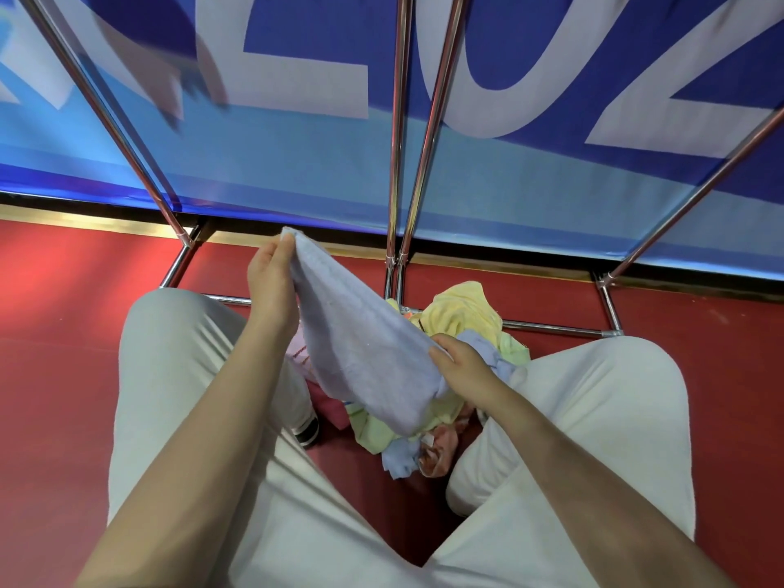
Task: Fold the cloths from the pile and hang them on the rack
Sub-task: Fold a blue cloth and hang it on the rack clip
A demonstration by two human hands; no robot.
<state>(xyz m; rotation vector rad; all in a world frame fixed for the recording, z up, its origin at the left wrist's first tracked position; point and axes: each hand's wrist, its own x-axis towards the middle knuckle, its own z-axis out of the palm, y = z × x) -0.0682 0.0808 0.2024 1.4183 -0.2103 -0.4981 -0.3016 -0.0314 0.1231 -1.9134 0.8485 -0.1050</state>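
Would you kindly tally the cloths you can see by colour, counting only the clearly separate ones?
Pale blue, held by the left hand and right hand: 1
Yellow: 1
Green, in the pile: 1
Pink: 1
Blue, loose in the pile: 1
Total: 5 at least; the pile hides more.

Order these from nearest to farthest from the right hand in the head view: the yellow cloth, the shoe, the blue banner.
From the right hand:
1. Yellow cloth, just beyond it on the pile.
2. Shoe, to its left, under the left leg.
3. Blue banner, far behind the rack.
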